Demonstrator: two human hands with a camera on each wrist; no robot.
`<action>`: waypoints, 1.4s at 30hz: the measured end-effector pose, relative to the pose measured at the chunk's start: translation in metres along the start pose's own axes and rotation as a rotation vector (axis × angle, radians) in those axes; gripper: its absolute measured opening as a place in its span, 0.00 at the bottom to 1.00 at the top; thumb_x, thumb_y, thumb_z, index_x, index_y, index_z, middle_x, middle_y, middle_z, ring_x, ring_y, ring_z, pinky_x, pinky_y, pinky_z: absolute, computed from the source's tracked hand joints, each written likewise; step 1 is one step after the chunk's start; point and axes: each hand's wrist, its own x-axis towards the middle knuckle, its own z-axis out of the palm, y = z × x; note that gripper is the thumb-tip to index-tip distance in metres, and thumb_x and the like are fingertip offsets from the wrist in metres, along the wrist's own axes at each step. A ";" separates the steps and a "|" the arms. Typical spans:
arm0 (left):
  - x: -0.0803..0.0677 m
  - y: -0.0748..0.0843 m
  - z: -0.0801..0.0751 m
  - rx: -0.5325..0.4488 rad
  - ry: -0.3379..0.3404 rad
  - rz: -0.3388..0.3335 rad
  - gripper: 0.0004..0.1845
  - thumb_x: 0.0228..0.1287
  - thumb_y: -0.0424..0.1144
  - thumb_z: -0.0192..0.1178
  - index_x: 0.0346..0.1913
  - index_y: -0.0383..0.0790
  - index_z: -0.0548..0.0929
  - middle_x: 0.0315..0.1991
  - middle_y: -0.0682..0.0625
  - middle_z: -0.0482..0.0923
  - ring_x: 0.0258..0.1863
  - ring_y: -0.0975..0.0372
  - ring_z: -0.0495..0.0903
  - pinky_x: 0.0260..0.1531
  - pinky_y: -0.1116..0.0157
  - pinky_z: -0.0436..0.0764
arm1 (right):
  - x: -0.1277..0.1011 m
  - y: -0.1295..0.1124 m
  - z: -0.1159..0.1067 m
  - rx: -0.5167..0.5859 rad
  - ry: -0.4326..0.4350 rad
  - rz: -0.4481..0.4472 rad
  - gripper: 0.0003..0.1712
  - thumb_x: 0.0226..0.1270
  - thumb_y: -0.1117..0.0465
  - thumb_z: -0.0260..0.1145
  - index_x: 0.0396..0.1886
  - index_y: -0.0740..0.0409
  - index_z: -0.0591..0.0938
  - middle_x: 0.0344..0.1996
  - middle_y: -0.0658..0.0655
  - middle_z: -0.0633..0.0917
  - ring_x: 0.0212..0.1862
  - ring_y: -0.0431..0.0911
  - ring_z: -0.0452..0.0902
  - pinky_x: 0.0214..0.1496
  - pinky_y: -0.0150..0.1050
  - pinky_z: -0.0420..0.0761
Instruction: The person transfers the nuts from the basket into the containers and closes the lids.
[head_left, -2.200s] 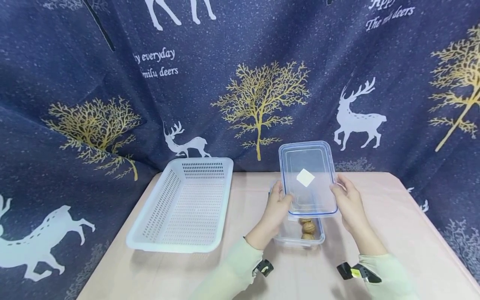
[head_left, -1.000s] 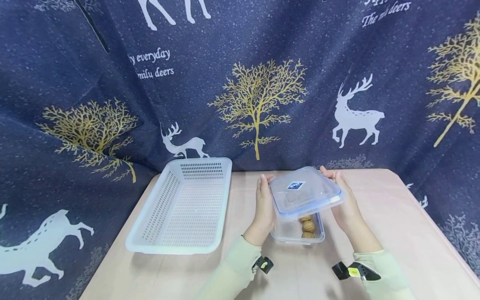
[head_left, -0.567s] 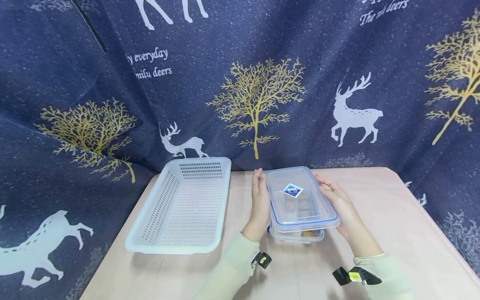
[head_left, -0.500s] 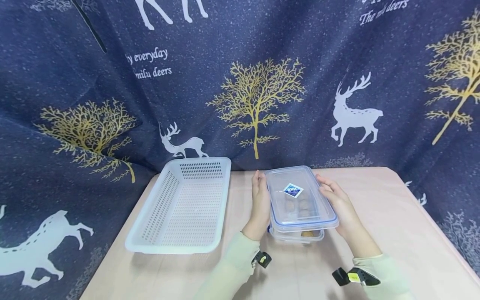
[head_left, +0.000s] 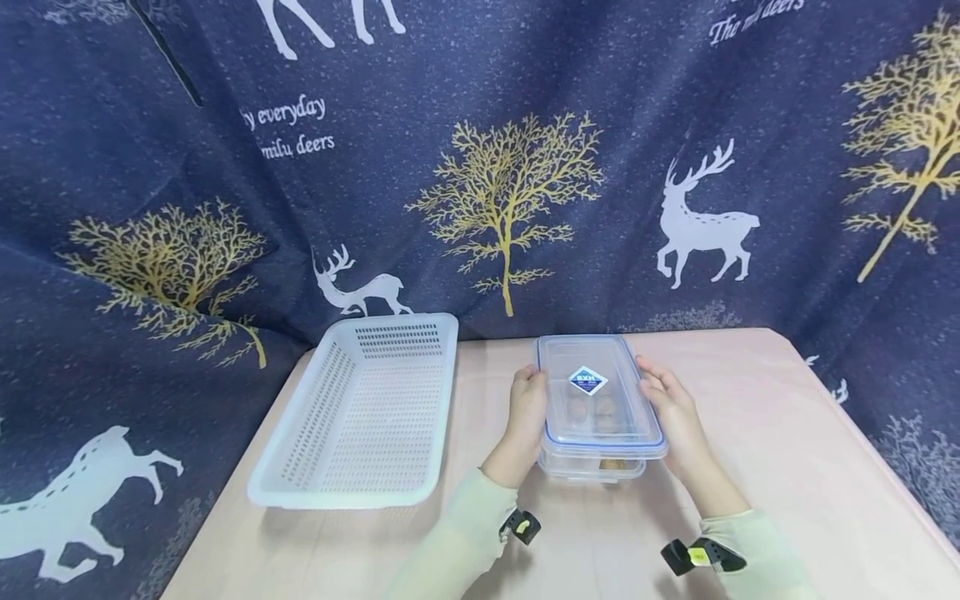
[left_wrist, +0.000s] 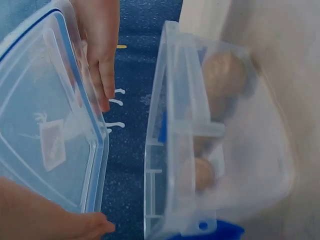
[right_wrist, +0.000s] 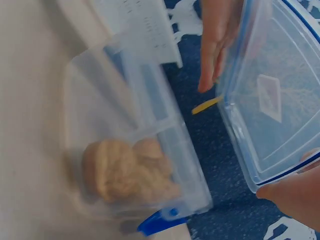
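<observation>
Nearest the camera, two pale green sleeves [head_left: 457, 546] run forward over the pink table [head_left: 787, 467] to a clear plastic food container [head_left: 592, 467] with walnuts [right_wrist: 125, 170] lying inside it. Both hands hold its transparent blue-rimmed lid [head_left: 600, 392] just over the container's mouth: the left hand [head_left: 525, 408] grips the lid's left long edge, the right hand [head_left: 671, 412] the right one, fingers curled along the rim. Wrist views show the lid not yet seated, a gap left between it and the box. Such a lid looks light, thin and somewhat flexible, likely slick too, so the long edges near the middle seem the soundest hold. Left of the container, just apart from it, sits a white perforated basket [head_left: 360, 417]. Behind everything hangs a navy deer-print curtain [head_left: 480, 167].
</observation>
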 end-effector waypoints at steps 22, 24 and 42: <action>0.014 -0.039 -0.020 0.263 -0.147 -0.102 0.32 0.72 0.38 0.44 0.74 0.28 0.50 0.75 0.35 0.43 0.74 0.44 0.39 0.72 0.47 0.39 | 0.015 0.037 -0.001 -0.352 -0.034 0.057 0.33 0.80 0.55 0.38 0.76 0.65 0.42 0.75 0.67 0.44 0.75 0.60 0.33 0.75 0.55 0.38; 0.015 -0.040 -0.021 0.261 -0.154 -0.122 0.32 0.72 0.38 0.44 0.74 0.29 0.49 0.75 0.35 0.43 0.74 0.44 0.39 0.72 0.47 0.39 | 0.016 0.040 -0.001 -0.351 -0.034 0.069 0.33 0.80 0.55 0.38 0.76 0.65 0.42 0.75 0.67 0.44 0.75 0.60 0.34 0.75 0.55 0.38; 0.018 -0.049 -0.026 0.259 -0.200 -0.120 0.32 0.69 0.30 0.43 0.74 0.29 0.47 0.73 0.32 0.48 0.73 0.41 0.46 0.71 0.46 0.44 | 0.018 0.046 -0.008 -0.403 -0.101 0.098 0.33 0.78 0.63 0.41 0.76 0.64 0.42 0.75 0.68 0.43 0.74 0.64 0.39 0.74 0.58 0.43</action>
